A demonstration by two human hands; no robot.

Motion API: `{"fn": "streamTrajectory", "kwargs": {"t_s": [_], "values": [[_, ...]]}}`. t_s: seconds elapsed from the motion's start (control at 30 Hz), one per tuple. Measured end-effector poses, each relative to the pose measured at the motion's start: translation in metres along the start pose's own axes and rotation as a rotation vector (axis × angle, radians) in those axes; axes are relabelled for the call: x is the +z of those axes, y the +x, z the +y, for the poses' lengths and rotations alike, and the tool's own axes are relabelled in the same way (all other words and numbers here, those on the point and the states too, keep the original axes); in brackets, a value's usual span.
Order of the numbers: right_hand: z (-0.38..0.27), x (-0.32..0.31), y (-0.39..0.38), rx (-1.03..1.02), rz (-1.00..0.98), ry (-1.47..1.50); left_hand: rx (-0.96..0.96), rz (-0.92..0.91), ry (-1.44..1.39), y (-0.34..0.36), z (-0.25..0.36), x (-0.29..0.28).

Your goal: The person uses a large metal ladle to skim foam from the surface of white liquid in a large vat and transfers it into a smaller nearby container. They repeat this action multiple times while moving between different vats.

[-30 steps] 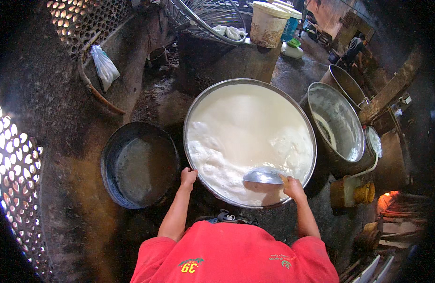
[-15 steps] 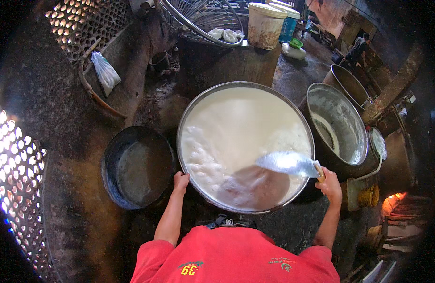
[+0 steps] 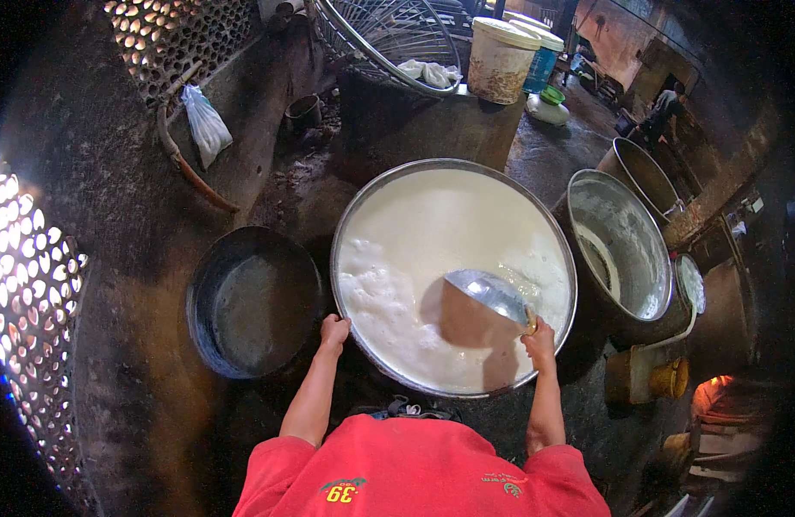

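Observation:
A wide round metal vat point(image 3: 338, 258) stands before me, filled with creamy white liquid point(image 3: 440, 211). White foam point(image 3: 376, 302) gathers along its left and near side. My left hand point(image 3: 333, 331) is closed on the vat's near-left rim. Over the right half of the liquid, my right hand point(image 3: 540, 343) grips the short wooden handle of a broad, shallow metal scoop point(image 3: 490, 291). The scoop's blade points left and away from me, tilted, and casts a shadow on the surface. Whether its edge touches the liquid I cannot tell.
A dark round basin point(image 3: 209, 310) stands left of the vat; a large metal tub point(image 3: 634, 237) stands right. Fire glows in a stove opening point(image 3: 710, 396) at lower right. Beyond are a lidded bucket point(image 3: 501, 67), a hanging white bag point(image 3: 206, 127) and another person point(image 3: 664, 114).
My right hand has brought the scoop left, from the vat's right rim to over the liquid. My left hand stays on the rim. Foam now reaches further along the near side.

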State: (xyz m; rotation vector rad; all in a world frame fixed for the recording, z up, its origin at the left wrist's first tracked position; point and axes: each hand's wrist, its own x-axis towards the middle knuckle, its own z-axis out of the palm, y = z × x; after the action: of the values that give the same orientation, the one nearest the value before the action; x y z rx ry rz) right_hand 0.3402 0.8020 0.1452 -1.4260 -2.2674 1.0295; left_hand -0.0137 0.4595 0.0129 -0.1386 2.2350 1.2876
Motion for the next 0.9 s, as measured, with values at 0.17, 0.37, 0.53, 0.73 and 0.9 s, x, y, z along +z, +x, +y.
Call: {"fn": "streamTrajectory", "kwargs": {"t_s": [0.17,0.37,0.53,0.73,0.9], "values": [[0.022,0.047,-0.018,0.012,-0.026,0.096,0.004,-0.045,0.025,-0.009,0.014,0.000],[0.038,0.110,-0.039,-0.084,-0.033,0.011,-0.009,-0.095,0.001,-0.015,0.023,-0.005],[0.003,0.131,-0.067,-0.205,-0.039,-0.100,-0.032,-0.122,0.014,-0.001,0.009,-0.003],[-0.030,0.134,-0.094,-0.015,-0.227,0.037,0.070,-0.109,-0.008,-0.009,0.013,-0.001],[-0.119,0.082,-0.096,0.008,-0.325,0.104,-0.365,-0.429,-0.964,0.063,-0.062,0.013]]}}
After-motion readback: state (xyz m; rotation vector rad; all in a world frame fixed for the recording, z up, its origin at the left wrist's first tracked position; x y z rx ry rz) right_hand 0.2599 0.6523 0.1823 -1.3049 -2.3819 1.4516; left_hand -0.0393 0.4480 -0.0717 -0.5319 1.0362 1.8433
